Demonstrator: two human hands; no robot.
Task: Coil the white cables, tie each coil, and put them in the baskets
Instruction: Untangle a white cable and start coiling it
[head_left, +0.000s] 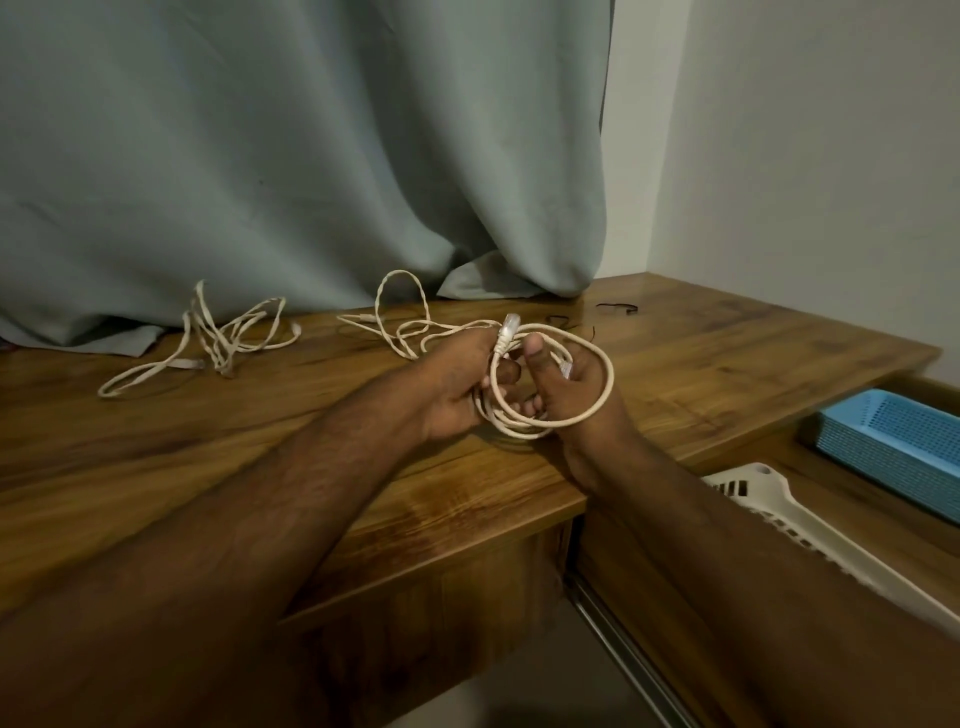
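Both hands hold a coiled white cable (597, 410) above the wooden table (311, 441). My left hand (457, 384) grips the coil's left side, with a clear plug end (506, 332) sticking up past its fingers. My right hand (566, 379) grips the coil from inside, thumb raised, a second plug by its palm. A loose white cable (405, 322) lies just behind the hands. Another tangled white cable (218, 338) lies at the far left of the table.
A grey-green curtain (311, 156) hangs down onto the table's back edge. Thin black ties (618, 307) lie on the table behind the hands. On a lower shelf to the right sit a blue basket (893, 441) and a white basket (779, 499).
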